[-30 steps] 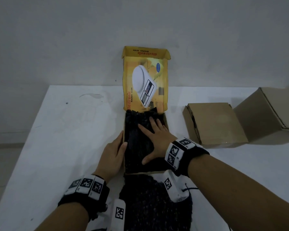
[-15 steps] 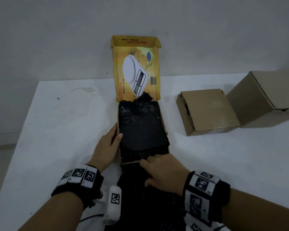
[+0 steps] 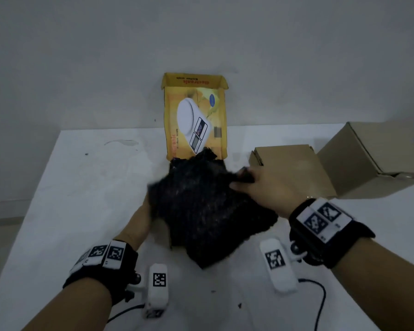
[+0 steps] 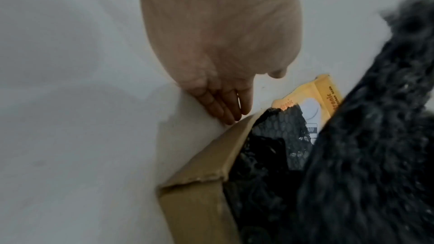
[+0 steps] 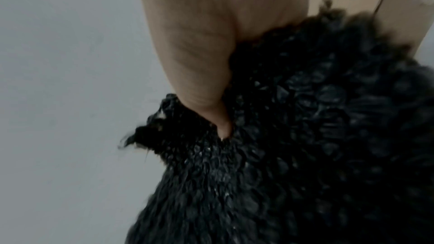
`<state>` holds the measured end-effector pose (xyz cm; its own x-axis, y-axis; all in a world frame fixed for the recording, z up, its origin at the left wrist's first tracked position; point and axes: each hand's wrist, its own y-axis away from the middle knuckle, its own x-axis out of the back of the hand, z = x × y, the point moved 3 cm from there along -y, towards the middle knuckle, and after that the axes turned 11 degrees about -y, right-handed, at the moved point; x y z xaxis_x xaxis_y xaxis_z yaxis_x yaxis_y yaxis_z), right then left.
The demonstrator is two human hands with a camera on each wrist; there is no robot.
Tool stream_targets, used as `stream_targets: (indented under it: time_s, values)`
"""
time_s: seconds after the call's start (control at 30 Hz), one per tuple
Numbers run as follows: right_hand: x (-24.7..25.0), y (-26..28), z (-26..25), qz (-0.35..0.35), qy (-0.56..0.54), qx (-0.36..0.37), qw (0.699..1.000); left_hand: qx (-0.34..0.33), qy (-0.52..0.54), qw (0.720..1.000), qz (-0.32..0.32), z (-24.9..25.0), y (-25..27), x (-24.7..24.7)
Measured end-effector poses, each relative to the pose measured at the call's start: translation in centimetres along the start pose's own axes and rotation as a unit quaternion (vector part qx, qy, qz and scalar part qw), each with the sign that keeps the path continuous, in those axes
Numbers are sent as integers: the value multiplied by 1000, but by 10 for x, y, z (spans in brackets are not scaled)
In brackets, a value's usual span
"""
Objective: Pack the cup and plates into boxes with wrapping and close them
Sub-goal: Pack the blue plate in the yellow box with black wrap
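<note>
A yellow kitchen-scale box [image 3: 194, 120] stands open on the white table with its lid [image 3: 194, 81] raised against the wall. Black bubble wrap [image 3: 208, 211] fills it and a loose sheet is lifted over its front. My right hand [image 3: 261, 185] pinches that sheet's far corner; the right wrist view shows thumb and fingers [image 5: 211, 81] closed on the black wrap [image 5: 305, 136]. My left hand [image 3: 141, 220] lies with straight fingers [image 4: 225, 107] against the box's left wall [image 4: 211, 155]. No cup or plate is visible.
Two plain brown cardboard boxes sit to the right: a flat closed one [image 3: 294, 168] just behind my right hand and a bigger one [image 3: 373, 158] near the table's right edge. A white wall rises directly behind the table. Cables [image 3: 318, 297] trail near the front edge.
My right hand took hold of the wrap hanging over the box's front and lifted it up and back over the box. The left hand stayed at the left wall.
</note>
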<state>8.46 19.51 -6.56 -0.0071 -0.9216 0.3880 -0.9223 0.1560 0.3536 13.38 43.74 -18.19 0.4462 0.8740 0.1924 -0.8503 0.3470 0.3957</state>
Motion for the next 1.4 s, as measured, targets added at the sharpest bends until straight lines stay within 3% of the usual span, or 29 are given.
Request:
stream_targets:
  time_s: [0.1,0.17,0.5,0.77,0.9,1.07,1.27,1.33,1.4]
  values:
    - [12,-16,4,59,-159,-64,983,2,3,1000,-14,-3,-2,2]
    - [8,-23,8,67,-178,-83,978,11,8,1000,-15,-6,-5,4]
    - [-23,-37,35,108,32,-88,990,-38,-28,999,14,-10,-3,2]
    - [-24,-42,13,197,159,12,967,-54,-110,991,47,-14,-3,2]
    - [-43,-43,8,156,202,14,967,-63,-128,988,53,-14,-3,2]
    - [-59,-41,8,3,328,-19,945,-66,-113,990,50,-17,-1,2]
    - [-34,-37,6,94,306,-32,947,-76,-104,990,62,-14,2,0]
    - [-32,-36,3,105,307,3,946,-93,-110,987,72,-13,3,0]
    - [-39,-34,0,97,343,43,933,-146,-184,969,76,-5,3,2]
